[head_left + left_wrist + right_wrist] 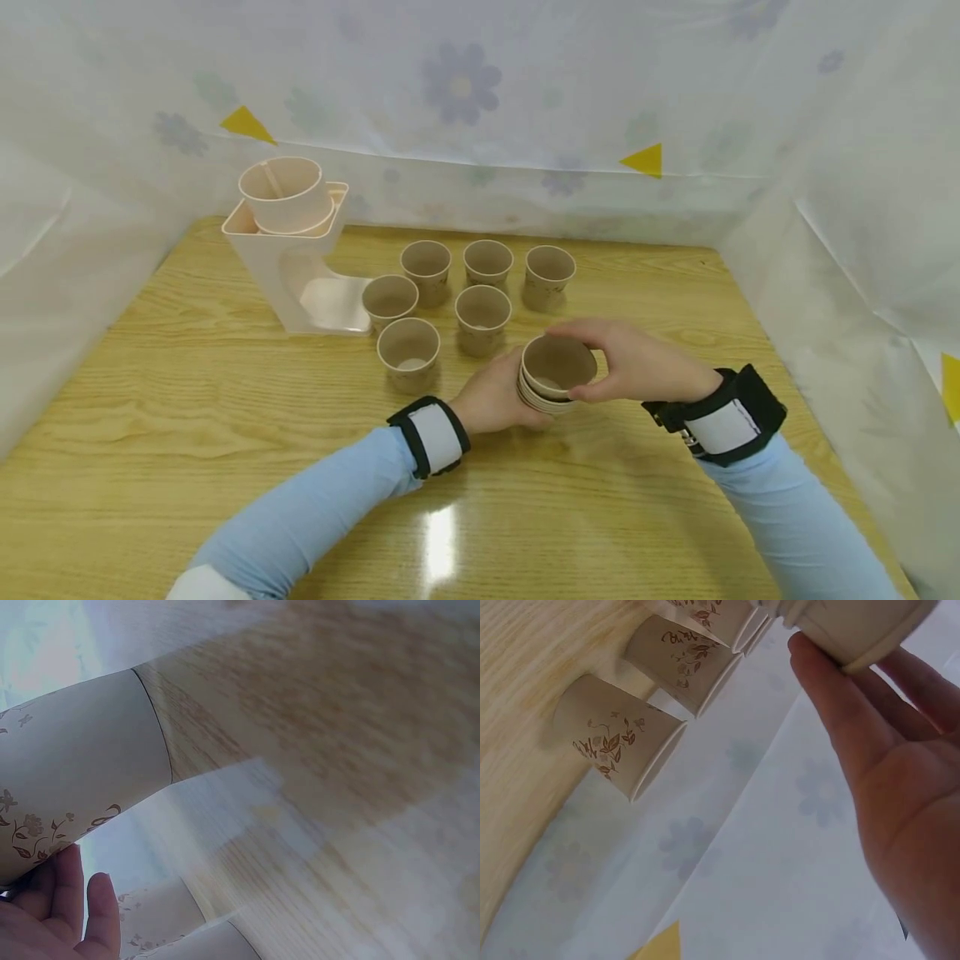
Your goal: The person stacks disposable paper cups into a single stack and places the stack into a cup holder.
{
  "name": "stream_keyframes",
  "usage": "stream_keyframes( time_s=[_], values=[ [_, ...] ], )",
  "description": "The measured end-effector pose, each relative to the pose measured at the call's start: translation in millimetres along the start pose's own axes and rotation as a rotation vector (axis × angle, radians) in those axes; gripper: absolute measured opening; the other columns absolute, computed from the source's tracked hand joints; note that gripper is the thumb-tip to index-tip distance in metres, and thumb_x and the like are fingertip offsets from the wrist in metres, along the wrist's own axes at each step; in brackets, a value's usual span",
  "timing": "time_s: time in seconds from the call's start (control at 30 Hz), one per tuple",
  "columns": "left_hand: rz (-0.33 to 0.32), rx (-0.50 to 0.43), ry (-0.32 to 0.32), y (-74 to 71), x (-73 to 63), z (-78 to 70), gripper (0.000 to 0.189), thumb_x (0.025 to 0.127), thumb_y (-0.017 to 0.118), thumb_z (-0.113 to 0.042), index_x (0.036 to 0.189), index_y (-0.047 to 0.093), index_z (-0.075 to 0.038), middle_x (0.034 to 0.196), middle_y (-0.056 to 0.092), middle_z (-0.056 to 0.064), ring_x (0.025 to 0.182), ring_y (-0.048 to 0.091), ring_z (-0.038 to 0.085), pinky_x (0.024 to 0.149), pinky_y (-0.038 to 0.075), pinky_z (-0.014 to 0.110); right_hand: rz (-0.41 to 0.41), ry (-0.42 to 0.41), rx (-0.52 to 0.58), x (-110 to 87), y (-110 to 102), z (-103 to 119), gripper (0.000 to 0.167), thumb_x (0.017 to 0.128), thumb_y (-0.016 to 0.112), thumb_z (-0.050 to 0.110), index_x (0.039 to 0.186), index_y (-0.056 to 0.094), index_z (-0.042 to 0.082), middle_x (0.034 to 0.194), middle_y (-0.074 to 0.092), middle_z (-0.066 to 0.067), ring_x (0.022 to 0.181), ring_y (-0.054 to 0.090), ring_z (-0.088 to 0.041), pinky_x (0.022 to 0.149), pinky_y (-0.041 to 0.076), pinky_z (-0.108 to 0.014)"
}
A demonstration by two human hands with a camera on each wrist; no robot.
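Note:
A stack of paper cups (534,398) sits in my left hand (493,400), whose fingers wrap round its side. At the top, my right hand (637,360) grips the uppermost paper cup (558,367) by its rim, thumb on the near side and fingers on the far side. That cup stands slightly proud of the rims beneath it. In the left wrist view, brown flower print shows on a cup (82,742) by the left fingers (69,892). The right wrist view shows the right fingers (832,697) against the cup's rim (885,652).
Several single paper cups stand upright beyond the hands, among them a front one (408,354) and a back right one (549,275). At the left stands a cream plastic holder (262,267) with a wide cup (281,196) on top. A patterned white sheet (457,142) surrounds the wooden table (150,417).

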State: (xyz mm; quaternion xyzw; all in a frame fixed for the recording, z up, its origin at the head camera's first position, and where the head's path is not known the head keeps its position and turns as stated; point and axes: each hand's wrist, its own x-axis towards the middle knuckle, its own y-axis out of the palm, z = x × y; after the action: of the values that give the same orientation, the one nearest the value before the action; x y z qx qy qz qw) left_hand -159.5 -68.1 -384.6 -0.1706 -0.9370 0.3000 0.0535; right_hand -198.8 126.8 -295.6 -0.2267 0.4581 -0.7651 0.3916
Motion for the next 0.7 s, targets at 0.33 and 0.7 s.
stream_keyframes(
  time_s=[0.33, 0.7],
  values=[
    [-0.016, -0.011, -0.005, 1.7, 1.3, 2.0, 0.074, 0.063, 0.085, -0.019, 0.127, 0.048, -0.010, 0.116, 0.059, 0.003, 0.104, 0.057, 0.017, 0.090, 0.046, 0.031, 0.049, 0.017, -0.005, -0.5, 8.3, -5.1, 0.069, 0.074, 0.075, 0.015, 0.136, 0.045, 0.005, 0.132, 0.054, -0.009, 0.119, 0.053, -0.025, 0.097, 0.044, -0.043],
    [-0.020, 0.000, -0.033, 1.9, 4.3, 2.1, 0.074, 0.062, 0.085, -0.021, 0.124, 0.049, -0.008, 0.114, 0.059, 0.003, 0.102, 0.057, 0.016, 0.089, 0.046, 0.030, 0.049, 0.020, 0.276, -0.8, 38.2, -39.9, 0.103, 0.067, 0.084, 0.025, 0.145, 0.021, 0.001, 0.142, 0.038, -0.016, 0.129, 0.039, -0.031, 0.104, 0.033, -0.052]
  ],
)
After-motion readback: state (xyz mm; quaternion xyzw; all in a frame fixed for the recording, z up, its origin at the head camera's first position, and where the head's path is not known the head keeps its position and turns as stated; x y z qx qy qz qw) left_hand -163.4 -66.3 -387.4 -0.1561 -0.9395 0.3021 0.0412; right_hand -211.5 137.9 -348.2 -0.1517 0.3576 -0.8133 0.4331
